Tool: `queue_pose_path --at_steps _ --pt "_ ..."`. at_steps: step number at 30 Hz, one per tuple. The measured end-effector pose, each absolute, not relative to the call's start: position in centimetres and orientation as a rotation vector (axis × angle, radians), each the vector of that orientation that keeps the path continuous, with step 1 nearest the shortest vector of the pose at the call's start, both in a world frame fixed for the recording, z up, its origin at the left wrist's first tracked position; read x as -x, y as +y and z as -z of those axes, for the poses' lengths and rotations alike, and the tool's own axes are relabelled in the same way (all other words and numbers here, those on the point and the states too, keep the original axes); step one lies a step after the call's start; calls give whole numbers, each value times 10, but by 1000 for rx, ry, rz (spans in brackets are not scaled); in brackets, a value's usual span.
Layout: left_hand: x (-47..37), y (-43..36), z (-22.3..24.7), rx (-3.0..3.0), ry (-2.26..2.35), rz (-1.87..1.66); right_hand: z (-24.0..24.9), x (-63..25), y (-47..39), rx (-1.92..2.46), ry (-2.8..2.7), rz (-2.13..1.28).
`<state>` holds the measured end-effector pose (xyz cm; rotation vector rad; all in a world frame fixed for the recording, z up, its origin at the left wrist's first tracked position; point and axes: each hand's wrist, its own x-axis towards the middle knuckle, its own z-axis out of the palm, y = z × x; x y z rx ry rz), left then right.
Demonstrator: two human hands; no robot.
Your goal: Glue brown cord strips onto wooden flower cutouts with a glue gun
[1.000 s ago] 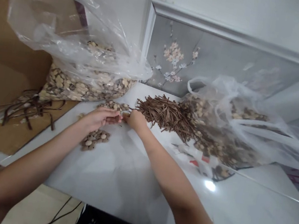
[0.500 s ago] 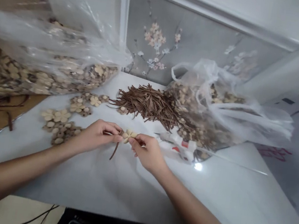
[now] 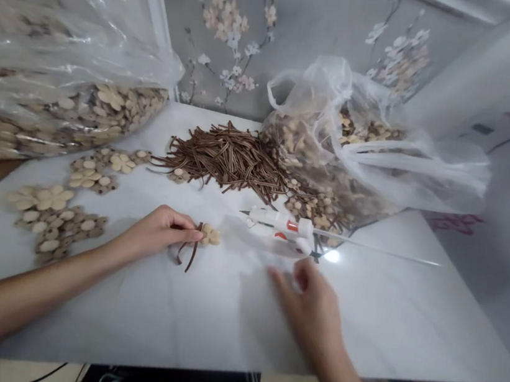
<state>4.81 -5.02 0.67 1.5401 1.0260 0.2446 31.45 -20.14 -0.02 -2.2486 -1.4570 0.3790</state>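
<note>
My left hand (image 3: 169, 230) is closed in a pinch on a cream flower (image 3: 211, 235), whose petals stick out past the fingertips. Thin brown cord (image 3: 192, 256) hangs down beside the flower from the same grip. My right hand (image 3: 310, 302) is slightly blurred and holds nothing; its thumb and forefinger are apart. Just beyond it on the table lies a white glue gun (image 3: 274, 220) with red parts, its dark nozzle pointing left. A long pale glue stick (image 3: 383, 248) sticks out of its back end.
Behind my hands is a heap of brown cords (image 3: 231, 156). Loose flowers (image 3: 54, 197) and small flower-shaped pieces (image 3: 66, 229) lie at the left of the white table (image 3: 134, 319). Filled clear bags stand at the back left (image 3: 88, 62) and back right (image 3: 372, 156).
My right hand has let go of the flower and moved right and nearer, below the glue gun. My left hand still holds the flower and cord. The view has shifted.
</note>
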Motion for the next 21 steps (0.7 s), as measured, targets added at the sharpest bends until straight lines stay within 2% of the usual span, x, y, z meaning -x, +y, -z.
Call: queue_pose_path --at_steps 2,4,7,10,15,21 --pt "-46 -48 -1 -1480 1050 -275 9 -339 -193 2267 -1462 -30" --pt "-44 -47 3 -1436 1061 -313 15 -354 -175 2212 -1632 106" --pt "-41 -46 6 -1378 1067 -350 11 -360 -150 2061 -1886 -14" --pt "-40 -46 6 -1350 1078 -357 -1 -352 -141 2012 -1873 -112" --pt "-43 -47 3 -1387 1106 -333 -4 -328 -152 1992 -1708 -42" --pt "-44 -41 -2 -1251 1080 -286 13 -317 -158 1925 -1822 44"
